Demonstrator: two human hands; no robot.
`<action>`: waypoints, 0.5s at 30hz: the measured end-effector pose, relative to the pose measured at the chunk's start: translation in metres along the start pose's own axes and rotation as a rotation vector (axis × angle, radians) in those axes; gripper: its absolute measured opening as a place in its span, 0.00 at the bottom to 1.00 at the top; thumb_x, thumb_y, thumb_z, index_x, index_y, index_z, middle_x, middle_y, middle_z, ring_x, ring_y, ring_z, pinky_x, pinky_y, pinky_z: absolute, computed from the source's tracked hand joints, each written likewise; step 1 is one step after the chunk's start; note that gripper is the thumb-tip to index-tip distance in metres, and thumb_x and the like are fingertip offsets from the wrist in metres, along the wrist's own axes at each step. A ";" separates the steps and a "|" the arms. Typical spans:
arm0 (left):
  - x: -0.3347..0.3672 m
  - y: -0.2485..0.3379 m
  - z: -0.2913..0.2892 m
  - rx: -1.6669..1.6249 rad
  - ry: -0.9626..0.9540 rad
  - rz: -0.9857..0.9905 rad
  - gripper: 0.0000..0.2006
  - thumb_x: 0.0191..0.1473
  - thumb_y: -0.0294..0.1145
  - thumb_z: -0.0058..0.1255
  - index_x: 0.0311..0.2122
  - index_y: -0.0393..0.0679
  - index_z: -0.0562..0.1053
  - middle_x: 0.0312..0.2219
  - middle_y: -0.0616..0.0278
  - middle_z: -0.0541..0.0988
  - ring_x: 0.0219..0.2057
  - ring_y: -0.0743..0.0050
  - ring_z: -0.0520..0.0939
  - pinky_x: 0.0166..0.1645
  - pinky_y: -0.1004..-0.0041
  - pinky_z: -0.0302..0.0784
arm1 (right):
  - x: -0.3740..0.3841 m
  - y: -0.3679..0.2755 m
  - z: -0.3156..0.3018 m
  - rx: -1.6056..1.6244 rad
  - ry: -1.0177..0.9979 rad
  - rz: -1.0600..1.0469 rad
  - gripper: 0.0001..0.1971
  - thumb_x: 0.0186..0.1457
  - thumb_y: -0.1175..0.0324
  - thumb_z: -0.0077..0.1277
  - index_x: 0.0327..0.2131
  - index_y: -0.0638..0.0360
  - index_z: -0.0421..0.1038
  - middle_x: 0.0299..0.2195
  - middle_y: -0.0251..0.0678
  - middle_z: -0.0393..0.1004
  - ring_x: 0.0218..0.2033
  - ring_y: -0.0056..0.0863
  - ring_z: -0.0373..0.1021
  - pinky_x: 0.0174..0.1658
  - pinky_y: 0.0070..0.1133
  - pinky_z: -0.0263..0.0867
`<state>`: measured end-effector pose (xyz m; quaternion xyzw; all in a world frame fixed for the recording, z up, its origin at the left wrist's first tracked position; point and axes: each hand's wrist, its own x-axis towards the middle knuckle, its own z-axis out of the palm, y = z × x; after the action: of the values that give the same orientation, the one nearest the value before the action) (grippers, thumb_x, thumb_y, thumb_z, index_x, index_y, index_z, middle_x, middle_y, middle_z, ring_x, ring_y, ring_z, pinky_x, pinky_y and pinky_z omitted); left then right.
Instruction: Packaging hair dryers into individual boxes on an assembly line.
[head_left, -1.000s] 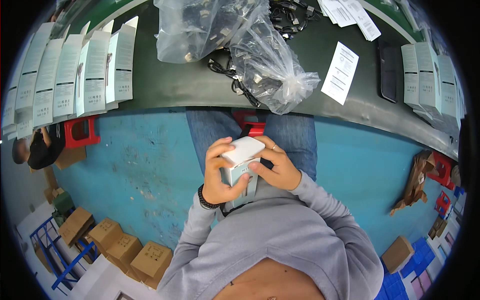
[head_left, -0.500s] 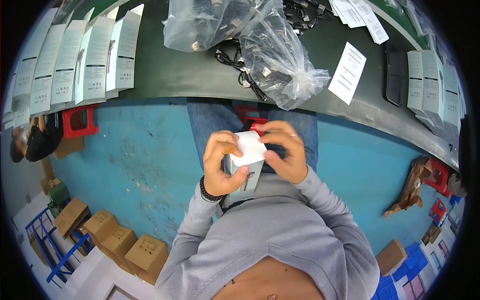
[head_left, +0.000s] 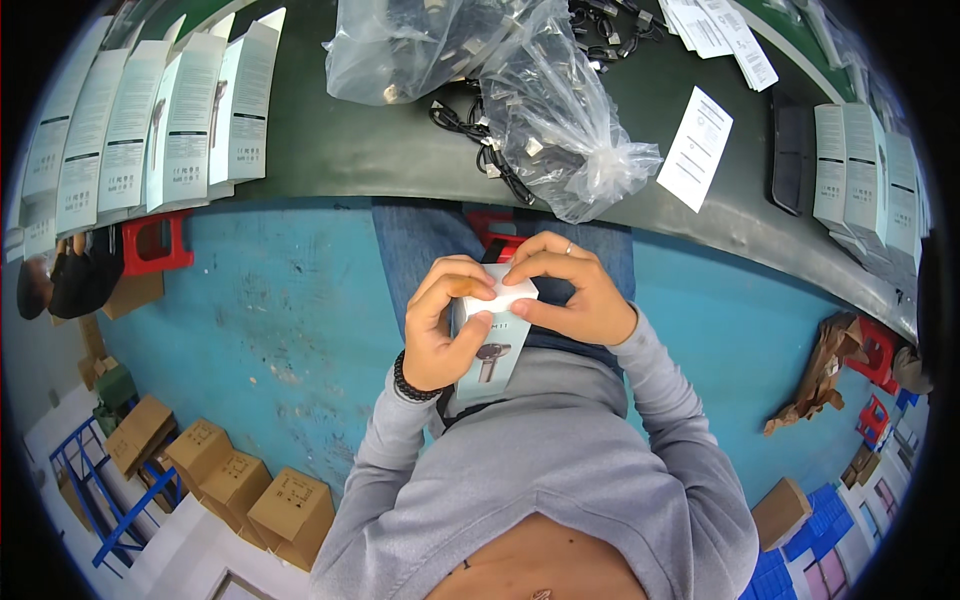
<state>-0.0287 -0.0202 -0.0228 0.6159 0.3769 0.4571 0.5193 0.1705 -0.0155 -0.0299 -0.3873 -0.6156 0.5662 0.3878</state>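
Note:
Over my lap stands a narrow pale-blue carton point(head_left: 488, 365), its white top end upward and a dark device pictured on its front. My left hand point(head_left: 438, 322) is wrapped round its left side, fingers on the top and thumb on the front edge. From the other side my right hand point(head_left: 580, 297) grips the top end, with fingertips at the far edge and thumb at the near corner. The fingers partly cover the white top, and the inside of the carton is hidden.
Similar cartons stand in rows at the table's left point(head_left: 238, 110) and right point(head_left: 832, 165). Clear plastic bags point(head_left: 570, 130), black cables point(head_left: 465, 122), a printed sheet point(head_left: 697, 150) and a black tray point(head_left: 790, 155) lie on the dark green table point(head_left: 330, 160). Cardboard boxes point(head_left: 290, 505) stand on the floor.
The white top panel has been folded down lower against the carton. My right hand has moved in, its fingers now pressing on the top, and more of the carton's front shows.

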 end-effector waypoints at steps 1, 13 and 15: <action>0.000 0.000 0.000 -0.003 0.001 -0.007 0.09 0.39 0.17 0.47 0.31 0.35 0.70 0.34 0.55 0.72 0.37 0.63 0.72 0.45 0.69 0.67 | 0.000 0.000 0.000 0.000 0.001 0.001 0.13 0.43 0.72 0.59 0.35 0.62 0.74 0.36 0.38 0.69 0.40 0.29 0.67 0.45 0.23 0.62; 0.004 -0.004 -0.007 -0.073 -0.067 -0.157 0.07 0.45 0.17 0.44 0.32 0.35 0.70 0.34 0.56 0.70 0.37 0.69 0.72 0.44 0.73 0.66 | -0.006 0.005 0.012 -0.075 0.118 -0.030 0.11 0.47 0.75 0.54 0.37 0.63 0.76 0.37 0.41 0.72 0.37 0.30 0.70 0.41 0.22 0.67; 0.004 -0.008 -0.008 -0.089 -0.068 -0.168 0.06 0.45 0.17 0.44 0.32 0.35 0.70 0.34 0.56 0.70 0.37 0.68 0.72 0.44 0.73 0.66 | -0.008 0.009 0.013 -0.159 0.124 -0.053 0.10 0.49 0.75 0.53 0.38 0.62 0.76 0.36 0.42 0.72 0.37 0.32 0.71 0.39 0.22 0.68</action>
<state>-0.0355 -0.0124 -0.0300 0.5736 0.3891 0.4070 0.5950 0.1617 -0.0273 -0.0402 -0.4347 -0.6434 0.4800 0.4083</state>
